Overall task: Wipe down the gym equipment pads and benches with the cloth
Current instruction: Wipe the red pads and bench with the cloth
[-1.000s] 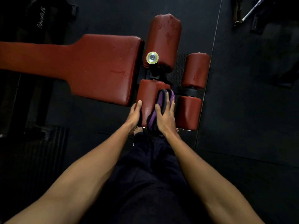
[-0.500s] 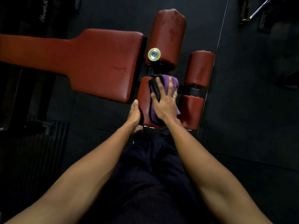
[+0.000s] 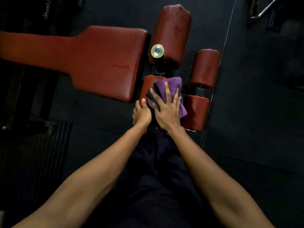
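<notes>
A purple and black cloth (image 3: 171, 86) lies over the near red roller pad (image 3: 147, 84) of a gym bench. My right hand (image 3: 166, 109) presses flat on the cloth with fingers spread and straight. My left hand (image 3: 141, 114) rests against the pad's left side, thumb up on the pad, steadying it. The long red bench seat (image 3: 98, 63) stretches off to the left. Three more red roller pads surround the spot: a large one (image 3: 172, 32) behind, and two smaller ones (image 3: 205, 68) (image 3: 195, 112) to the right.
A metal post with a yellow-green cap (image 3: 157, 51) stands between the seat and the large roller. The floor is dark rubber matting (image 3: 255, 104) with a seam running down the right. A metal bar (image 3: 263, 10) lies at the top right. My dark-trousered legs fill the lower middle.
My right hand has slid the cloth up the roller pad from its near end, then slightly right, and the cloth has spread out. My left hand stays at the pad's side.
</notes>
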`<state>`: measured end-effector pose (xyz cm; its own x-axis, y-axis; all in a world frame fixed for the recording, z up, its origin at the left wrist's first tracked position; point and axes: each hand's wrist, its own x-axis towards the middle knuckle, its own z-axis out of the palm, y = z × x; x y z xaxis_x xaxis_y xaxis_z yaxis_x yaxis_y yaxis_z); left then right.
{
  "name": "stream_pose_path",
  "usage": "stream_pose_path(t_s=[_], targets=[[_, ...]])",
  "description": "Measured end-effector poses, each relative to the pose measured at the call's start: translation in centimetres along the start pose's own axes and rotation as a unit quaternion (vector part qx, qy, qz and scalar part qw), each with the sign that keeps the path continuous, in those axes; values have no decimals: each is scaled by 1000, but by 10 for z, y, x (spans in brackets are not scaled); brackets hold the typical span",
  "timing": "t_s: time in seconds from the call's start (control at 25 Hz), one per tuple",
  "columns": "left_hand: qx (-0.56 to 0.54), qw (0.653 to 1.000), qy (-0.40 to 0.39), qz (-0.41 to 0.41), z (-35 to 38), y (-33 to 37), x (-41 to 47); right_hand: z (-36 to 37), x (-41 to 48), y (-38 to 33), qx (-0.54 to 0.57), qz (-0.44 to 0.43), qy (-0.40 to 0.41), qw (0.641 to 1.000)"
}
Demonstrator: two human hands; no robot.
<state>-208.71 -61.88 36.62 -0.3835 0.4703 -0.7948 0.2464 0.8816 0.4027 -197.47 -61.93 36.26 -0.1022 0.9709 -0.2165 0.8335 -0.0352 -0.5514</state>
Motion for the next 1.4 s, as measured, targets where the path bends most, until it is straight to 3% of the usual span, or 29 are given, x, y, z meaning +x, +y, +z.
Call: stream_pose_path(t_s=[0.08,0.16,0.24,0.32,0.44,0.6,0.72,0.84,0.92,1.04,1.16,1.32,1.4], targets=[[-19,1000,-9,2,-6,2,14,-14,35,13,93,76,5,993],[-77,995,-59,-31,-13,6,30,-25,44,21,251,200,-9,947],[-168,977,-102,-78,-18,11,37,-26,18,18,293,241,-36,925],[-211,966,-104,-110,-17,16,37,-15,-22,7,279,222,-47,933],[-141,986,-21,-87,-2,16,21,8,-63,-17,172,144,-24,974],[-137,989,34,-51,13,-8,38,7,-23,-18,28,-12,-4,1000],[-159,985,-23,-65,17,-31,81,-7,26,2,36,36,10,999],[-152,981,-89,-76,-8,-5,56,-19,39,10,178,155,1,972],[-176,975,-115,-74,-22,17,35,-22,19,6,215,176,-6,961],[-186,973,-107,-80,-22,28,25,-7,-30,-5,200,158,-29,967],[-108,991,-43,-61,-7,28,18,11,-61,-23,98,125,-30,987],[-87,995,-34,-33,-2,19,24,4,-26,-23,-14,6,-36,999],[-107,992,-60,-33,-6,16,31,-6,11,-11,-11,23,-22,999]])
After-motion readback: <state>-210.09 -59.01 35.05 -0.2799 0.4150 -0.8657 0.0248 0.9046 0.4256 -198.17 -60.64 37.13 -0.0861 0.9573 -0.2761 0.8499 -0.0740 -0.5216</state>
